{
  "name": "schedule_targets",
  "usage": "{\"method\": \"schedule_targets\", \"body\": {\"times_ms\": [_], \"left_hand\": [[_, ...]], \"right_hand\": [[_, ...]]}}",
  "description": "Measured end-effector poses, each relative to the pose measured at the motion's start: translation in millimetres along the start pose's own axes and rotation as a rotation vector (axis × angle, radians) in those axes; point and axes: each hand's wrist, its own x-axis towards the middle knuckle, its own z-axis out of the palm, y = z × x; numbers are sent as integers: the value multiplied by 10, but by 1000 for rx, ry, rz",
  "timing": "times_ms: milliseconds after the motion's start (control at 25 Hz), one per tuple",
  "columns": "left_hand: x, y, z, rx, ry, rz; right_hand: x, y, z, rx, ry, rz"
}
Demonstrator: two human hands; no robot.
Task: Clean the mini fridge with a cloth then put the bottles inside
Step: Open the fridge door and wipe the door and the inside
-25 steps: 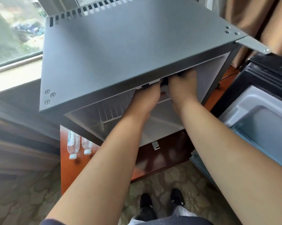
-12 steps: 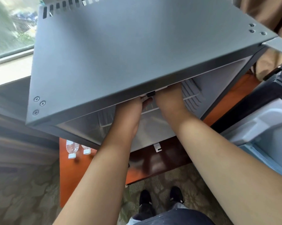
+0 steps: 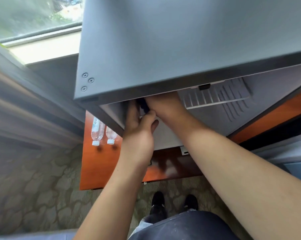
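Left hand (image 3: 139, 132) leftward, fingers (image 3: 131, 112) round cloth (image 3: 143, 105)

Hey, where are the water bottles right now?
Head view, left side: the two water bottles sit side by side on the wooden table, just left of the open mini fridge.

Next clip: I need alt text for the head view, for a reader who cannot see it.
Both hands reach into the open mini fridge just under its top edge, the left hand and right hand close together with a dark cloth between them. Two bottles lie on the wooden cabinet left of the fridge.
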Motion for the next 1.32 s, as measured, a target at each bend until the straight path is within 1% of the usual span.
{"method": "schedule_targets", "body": {"times_ms": [80, 160, 240, 360, 520, 640, 840, 960, 1040, 1120, 1200, 1320], "left_hand": [[-138, 58, -69, 108, -53, 34], [-272, 122, -42, 183, -108, 26], [-334, 137, -39, 221, -53, 16], [-375, 120, -122, 240, 35, 43], [-656, 18, -212, 261, 40, 59], [-771, -27, -288, 248, 19, 56], [-705, 32, -339, 307, 7, 76], [-655, 12, -387, 287, 38, 81], [-670, -49, -432, 254, 44, 55], [-724, -142, -477, 216, 44, -12], [-774, -264, -514, 171, 50, -106], [-799, -449, -561, 186, 61, -222]], "right_hand": [[33, -71, 34, -23, 16, -21], [2, -124, -53, -30, 0, -8], [-71, -62, -134, 27, -7, -8], [-237, 31, -108, 297, -8, -36], [-424, 296, -55, 423, -128, -147], [-574, 347, -5, 416, -145, -181], [-482, 150, 67, 270, -23, -187], [-434, 174, 104, 264, -5, -155], [-477, 259, 105, 331, -28, -127], [-589, 405, 125, 361, -45, -112], [-715, 609, 179, 348, -48, -127], [-838, 864, 292, 264, -47, -187]]}}
